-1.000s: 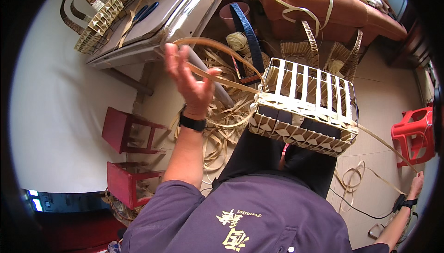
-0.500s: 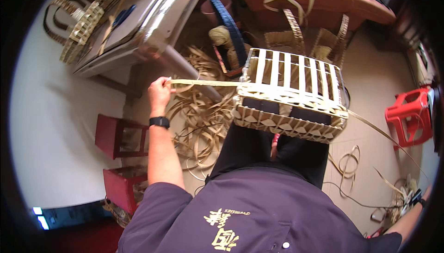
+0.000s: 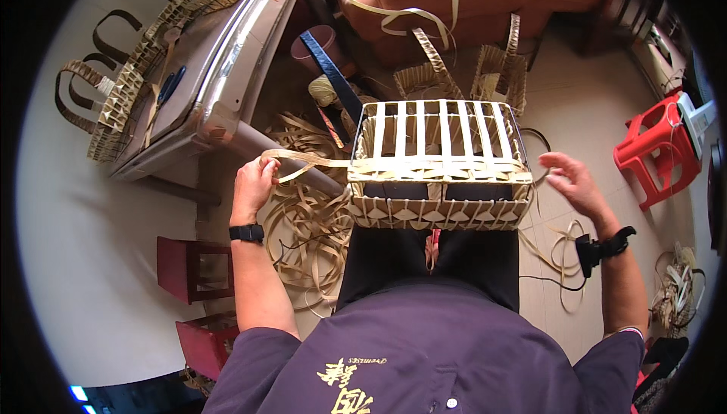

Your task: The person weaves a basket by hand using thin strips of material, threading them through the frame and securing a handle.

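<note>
On my thighs rests a woven frame basket (image 3: 439, 215), with pale upright slats across its far side and strips woven along the near one. My left hand (image 3: 256, 185), out to the left, pinches a flat tan weaving strip (image 3: 318, 160) that runs slightly slack into the basket's left side. My right hand (image 3: 577, 187) is raised a little off the basket's right side, its fingers apart and nothing seen in them. A dark band circles my left wrist; a dark device is strapped to my right one.
Loose strips (image 3: 303, 236) pile on the floor at left, beside a table (image 3: 219, 88) holding scissors (image 3: 171, 84) and handled baskets. Further handled baskets (image 3: 498, 84) stand ahead, before an orange-brown sofa (image 3: 485, 5). Red stools (image 3: 659, 153) flank both sides.
My right hand has come from the far lower right up beside the basket. The strip in my left hand has slackened. The view has shifted, showing more of the right side.
</note>
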